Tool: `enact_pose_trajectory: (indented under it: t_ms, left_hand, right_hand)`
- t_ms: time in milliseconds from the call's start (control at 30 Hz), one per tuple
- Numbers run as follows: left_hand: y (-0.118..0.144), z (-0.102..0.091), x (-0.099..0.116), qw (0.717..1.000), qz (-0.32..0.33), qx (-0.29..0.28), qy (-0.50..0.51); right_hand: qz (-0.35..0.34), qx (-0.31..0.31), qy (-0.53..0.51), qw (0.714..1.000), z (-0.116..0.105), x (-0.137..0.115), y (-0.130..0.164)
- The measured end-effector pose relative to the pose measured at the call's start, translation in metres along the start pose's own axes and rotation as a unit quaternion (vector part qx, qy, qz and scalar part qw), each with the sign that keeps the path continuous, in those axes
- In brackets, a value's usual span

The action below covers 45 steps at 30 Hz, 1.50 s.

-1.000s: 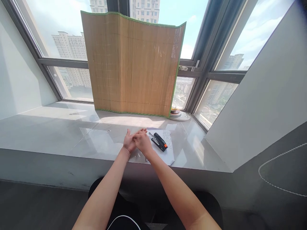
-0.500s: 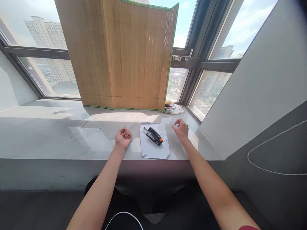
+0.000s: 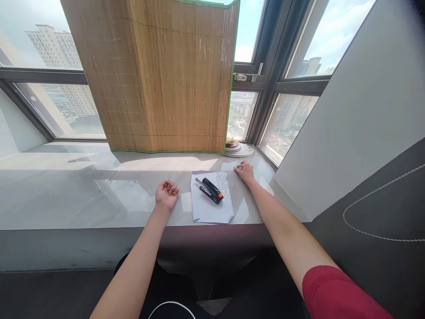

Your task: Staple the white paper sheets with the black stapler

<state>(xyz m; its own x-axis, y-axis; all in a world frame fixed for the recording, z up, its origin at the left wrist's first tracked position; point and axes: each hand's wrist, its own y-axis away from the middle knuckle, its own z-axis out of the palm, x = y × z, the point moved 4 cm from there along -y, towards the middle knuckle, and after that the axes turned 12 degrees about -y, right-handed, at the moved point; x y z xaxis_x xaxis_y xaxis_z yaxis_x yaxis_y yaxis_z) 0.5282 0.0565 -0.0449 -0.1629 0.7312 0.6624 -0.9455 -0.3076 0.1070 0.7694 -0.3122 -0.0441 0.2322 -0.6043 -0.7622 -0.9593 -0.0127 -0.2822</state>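
A black stapler (image 3: 209,191) with an orange end lies opened out on a white sheet of paper (image 3: 212,213). Handwriting covers the sheet's upper right part. To the left of the paper, my left hand (image 3: 167,194) rests palm up on the white ledge, its fingers curled in and nothing visible in them. My right hand (image 3: 245,171) is beyond the paper's upper right corner, low over the ledge. Its thumb and fingertips are pinched together; whatever is between them is too small to make out.
A bamboo blind (image 3: 175,88) with green edging hangs down to the back of the ledge (image 3: 133,208). Stacked plates (image 3: 239,150) stand in the corner by the window. A sloping wall (image 3: 332,133) and a hanging beaded cord (image 3: 345,215) are on the right.
My right hand has moved slightly farther away and to the left, and more of the red sleeve shows. My left hand and the stapler stay in place; the view has shifted a little.
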Motion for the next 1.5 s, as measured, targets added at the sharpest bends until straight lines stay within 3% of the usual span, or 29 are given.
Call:
enact_pose_trajectory:
  t_ms: [133,200,300,333,433,500,600,633,667,800,967,1067,1133,1267,1400,1500]
  left_hand:
    - [-0.006,-0.002,-0.003,0.998,0.030,0.016,-0.053]
    - [-0.013,-0.001,-0.002,0.978,0.072,0.059,-0.185]
    - [-0.029,0.003,0.006,0.894,0.122,0.118,-0.414]
    - [-0.037,0.005,0.010,0.869,0.130,0.129,-0.459]
    - [-0.064,0.006,0.026,0.831,0.155,0.152,-0.513]
    - [-0.082,0.006,0.037,0.762,0.180,0.160,-0.601]
    - [-0.104,0.007,0.040,0.626,0.198,0.147,-0.740]
    - [-0.108,0.007,0.039,0.599,0.197,0.137,-0.764]
    - [-0.110,0.007,0.036,0.592,0.196,0.129,-0.771]
    - [-0.096,0.008,0.024,0.576,0.203,0.106,-0.785]
    - [-0.047,0.005,0.004,0.554,0.231,0.093,-0.794]
    - [-0.022,0.007,-0.008,0.480,0.268,0.072,-0.832]
    - [-0.012,0.012,-0.013,0.475,0.280,0.048,-0.833]
    - [-0.001,0.024,-0.015,0.541,0.287,-0.040,-0.789]
    - [0.004,0.030,-0.013,0.569,0.273,-0.115,-0.767]
    - [0.006,0.031,-0.010,0.587,0.278,-0.121,-0.750]
  right_hand:
    - [-0.002,-0.011,0.056,0.998,-0.011,0.010,0.029]
    - [-0.041,-0.036,0.106,0.993,-0.011,0.009,0.049]
    - [-0.092,-0.069,0.146,0.983,-0.007,0.006,0.077]
    - [-0.102,-0.073,0.156,0.980,-0.005,0.005,0.083]
    - [-0.120,-0.074,0.193,0.971,-0.002,0.005,0.092]
    - [-0.117,-0.068,0.198,0.971,-0.001,0.006,0.091]
    - [-0.114,-0.067,0.195,0.972,-0.001,0.007,0.089]
    - [-0.112,-0.068,0.194,0.972,-0.002,0.006,0.088]
    - [-0.109,-0.069,0.192,0.973,-0.002,0.006,0.088]
    - [-0.107,-0.068,0.182,0.975,-0.002,0.003,0.091]
    - [-0.106,-0.056,0.160,0.980,-0.007,-0.004,0.092]
    - [-0.135,-0.035,0.097,0.985,-0.013,-0.022,0.098]
    - [-0.180,-0.039,0.004,0.983,-0.010,-0.043,0.111]
    - [-0.263,-0.182,-0.180,0.930,0.023,-0.090,0.148]
    - [-0.249,-0.233,-0.203,0.918,0.052,-0.114,0.168]
    - [-0.257,-0.250,-0.178,0.917,0.060,-0.121,0.174]
